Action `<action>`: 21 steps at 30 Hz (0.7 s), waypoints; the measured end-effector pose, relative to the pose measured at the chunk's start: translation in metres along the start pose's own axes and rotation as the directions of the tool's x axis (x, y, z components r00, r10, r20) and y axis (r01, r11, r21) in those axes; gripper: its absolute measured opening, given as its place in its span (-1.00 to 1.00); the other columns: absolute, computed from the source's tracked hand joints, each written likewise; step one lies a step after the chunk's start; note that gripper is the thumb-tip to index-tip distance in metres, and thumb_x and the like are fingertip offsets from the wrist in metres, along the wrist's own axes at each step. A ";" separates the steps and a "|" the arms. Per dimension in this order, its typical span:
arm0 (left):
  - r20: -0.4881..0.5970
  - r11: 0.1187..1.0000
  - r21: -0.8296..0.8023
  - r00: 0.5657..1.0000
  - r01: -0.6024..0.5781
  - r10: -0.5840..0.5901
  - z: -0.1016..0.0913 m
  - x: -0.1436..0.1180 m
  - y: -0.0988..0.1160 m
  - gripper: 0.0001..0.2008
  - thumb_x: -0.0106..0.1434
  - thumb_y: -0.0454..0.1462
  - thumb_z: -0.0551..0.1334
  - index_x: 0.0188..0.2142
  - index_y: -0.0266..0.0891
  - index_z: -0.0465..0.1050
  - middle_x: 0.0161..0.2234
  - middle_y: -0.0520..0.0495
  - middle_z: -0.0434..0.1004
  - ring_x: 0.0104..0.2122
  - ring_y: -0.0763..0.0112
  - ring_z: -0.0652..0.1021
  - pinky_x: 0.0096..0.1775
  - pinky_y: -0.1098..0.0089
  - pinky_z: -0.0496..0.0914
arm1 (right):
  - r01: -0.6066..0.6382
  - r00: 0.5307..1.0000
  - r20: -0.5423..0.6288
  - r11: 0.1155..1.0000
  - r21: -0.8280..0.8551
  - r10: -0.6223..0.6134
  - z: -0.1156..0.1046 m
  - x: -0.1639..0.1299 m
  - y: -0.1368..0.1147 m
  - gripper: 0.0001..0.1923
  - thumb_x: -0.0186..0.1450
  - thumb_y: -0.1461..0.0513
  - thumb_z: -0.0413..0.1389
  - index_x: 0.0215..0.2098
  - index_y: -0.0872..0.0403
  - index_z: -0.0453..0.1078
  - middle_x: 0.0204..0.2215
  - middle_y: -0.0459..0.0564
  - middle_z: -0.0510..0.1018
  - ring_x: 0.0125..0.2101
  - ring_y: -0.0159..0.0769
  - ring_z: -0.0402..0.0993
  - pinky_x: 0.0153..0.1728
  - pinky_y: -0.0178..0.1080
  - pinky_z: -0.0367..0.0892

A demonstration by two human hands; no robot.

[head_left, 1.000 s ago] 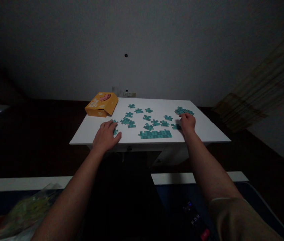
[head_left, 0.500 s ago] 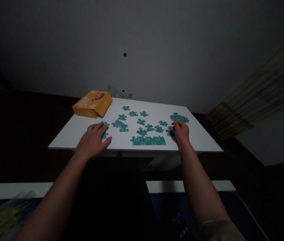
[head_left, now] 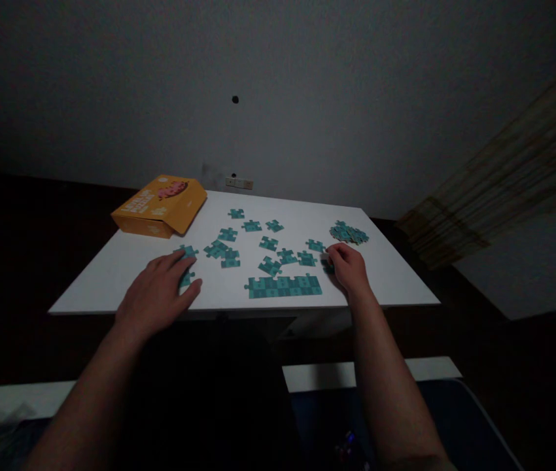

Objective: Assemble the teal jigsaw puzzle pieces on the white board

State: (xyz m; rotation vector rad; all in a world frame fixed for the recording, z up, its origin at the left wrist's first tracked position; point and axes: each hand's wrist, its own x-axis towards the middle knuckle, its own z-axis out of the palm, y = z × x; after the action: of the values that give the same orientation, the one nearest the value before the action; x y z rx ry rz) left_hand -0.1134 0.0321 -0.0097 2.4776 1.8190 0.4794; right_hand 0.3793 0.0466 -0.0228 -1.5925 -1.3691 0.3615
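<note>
Right hand (head_left: 349, 267) drawn away from puzzle pile (head_left: 349, 234), fingertips bunched (cannot tell if pinching anything), left hand (head_left: 153, 289) over teal pieces (head_left: 189, 251), thumb spread

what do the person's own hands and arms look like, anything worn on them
The left hand and right hand show no gloves, rings or watch. Both forearms are bare; a sliver of sleeve shows on the right arm, its colour unclear in dim light.

Dim, grainy gloom filled the frame, its corners nearly black; the white counter (head_left: 388, 278) was palest. Markings on the teal jigsaw pieces (head_left: 269, 243) blurred. Soft shadow crossed the white ledge (head_left: 302, 378) at lower right.
</note>
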 end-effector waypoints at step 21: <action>0.014 1.000 0.015 1.000 0.006 -0.006 -0.005 -0.002 0.004 -0.26 0.60 0.13 0.03 0.47 -0.27 0.55 0.54 -0.38 0.46 0.46 -0.31 0.49 0.45 -0.23 0.43 | 0.013 0.996 0.089 0.999 -0.044 -0.009 -0.001 -0.004 -0.004 -0.71 0.46 -0.04 0.21 -0.27 -0.07 0.61 -0.42 -0.03 0.66 -0.34 -0.10 0.56 -0.20 -0.04 0.35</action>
State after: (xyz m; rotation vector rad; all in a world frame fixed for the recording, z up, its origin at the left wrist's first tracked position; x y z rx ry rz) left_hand -0.1118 0.0285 -0.0051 2.4778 1.8316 0.4476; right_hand 0.3769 0.0424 -0.0202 -1.6212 -1.4625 0.4014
